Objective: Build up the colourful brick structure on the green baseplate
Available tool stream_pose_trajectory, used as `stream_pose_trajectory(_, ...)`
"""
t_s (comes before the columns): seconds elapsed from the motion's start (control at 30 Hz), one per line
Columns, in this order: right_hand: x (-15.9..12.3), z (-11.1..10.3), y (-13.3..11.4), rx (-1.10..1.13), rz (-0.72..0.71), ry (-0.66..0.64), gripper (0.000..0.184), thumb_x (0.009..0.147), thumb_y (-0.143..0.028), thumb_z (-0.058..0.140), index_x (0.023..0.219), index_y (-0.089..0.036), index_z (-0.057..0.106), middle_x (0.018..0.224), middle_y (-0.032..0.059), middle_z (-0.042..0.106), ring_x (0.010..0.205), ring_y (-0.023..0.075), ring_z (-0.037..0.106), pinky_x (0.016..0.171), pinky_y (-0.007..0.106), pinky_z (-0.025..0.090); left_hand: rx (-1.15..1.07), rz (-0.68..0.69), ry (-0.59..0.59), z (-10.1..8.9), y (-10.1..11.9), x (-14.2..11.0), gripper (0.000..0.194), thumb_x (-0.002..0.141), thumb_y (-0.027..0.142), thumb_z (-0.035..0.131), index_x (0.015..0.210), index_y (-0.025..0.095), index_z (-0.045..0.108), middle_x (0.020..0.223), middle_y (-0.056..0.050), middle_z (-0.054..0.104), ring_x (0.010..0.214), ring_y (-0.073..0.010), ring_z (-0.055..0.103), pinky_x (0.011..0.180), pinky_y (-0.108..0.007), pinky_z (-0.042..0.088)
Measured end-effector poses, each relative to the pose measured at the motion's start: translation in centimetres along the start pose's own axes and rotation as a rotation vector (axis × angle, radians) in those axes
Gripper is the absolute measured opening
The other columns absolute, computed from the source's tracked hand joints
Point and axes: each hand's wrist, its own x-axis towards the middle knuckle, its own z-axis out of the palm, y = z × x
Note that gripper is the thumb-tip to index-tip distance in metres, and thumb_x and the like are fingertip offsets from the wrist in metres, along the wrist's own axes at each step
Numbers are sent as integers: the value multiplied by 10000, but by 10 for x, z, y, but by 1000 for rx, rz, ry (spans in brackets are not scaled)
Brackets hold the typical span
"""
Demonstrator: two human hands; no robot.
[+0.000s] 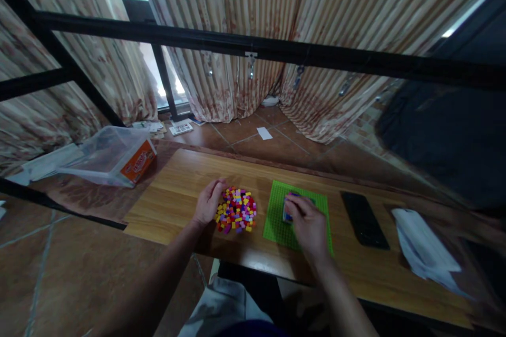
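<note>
Wooden tabletop [247,254]: right hand [306,218], fingers pinched over green baseplate [276,217], apparently gripping something; left hand [208,203] loosely open.

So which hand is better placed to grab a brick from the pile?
Left, probably: the left hand is beside the colourful bricks, while the right hand is over the green board.

Wooden tabletop [158,195], seemingly a phone [364,219]

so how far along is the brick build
It looks early. Done: a small block of bricks sits on the green board. In hand: the right hand is working at that block; its fingers hide any brick held. Left: a loose pile beside the left hand, with much of the board bare.
</note>
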Motion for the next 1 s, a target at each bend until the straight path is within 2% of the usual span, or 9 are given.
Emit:
stream_pose_trajectory(0.1,23,-26,19,-165,53,29,295,892,-376,502,978,-208,729,985,81,727,889,224,664,841,376,514,-19,-15,-4,1,-1,1,559,913,598,429,1153,144,649,1037,-99,734,1012,-229,673,963,-350,489)
stream_pose_trajectory(0.2,40,-35,30,-277,25,-44,286,878,-339,480,922,-226,739,979,69,737,918,223,660,882,379,494,1,-10,-2,1,0,2,562,911,606,425,1136,146,656,1021,-92,737,990,-225,674,940,-339,497)
stream_pose_trajectory(0.43,48,-22,39,-340,-78,-169,280,879,-353,491,901,-232,742,964,66,731,985,240,622,934,421,459,49,27,-1,2,1,2,514,938,566,397,1111,162,666,975,-76,737,961,-217,673,912,-327,498)
stream_pose_trajectory(0.7,49,-21,45,-357,-51,-158,267,877,-370,495,878,-256,737,947,50,735,963,235,636,906,403,469,81,9,-12,3,3,3,444,924,517,441,1073,172,678,986,-62,736,954,-215,671,911,-334,501)
stream_pose_trajectory(1.0,57,-22,41,-348,27,-208,218,813,-324,544,798,-248,748,866,38,751,819,210,678,827,371,508,106,11,-1,3,2,3,413,901,493,481,1087,178,673,988,-61,738,961,-218,668,908,-337,505)
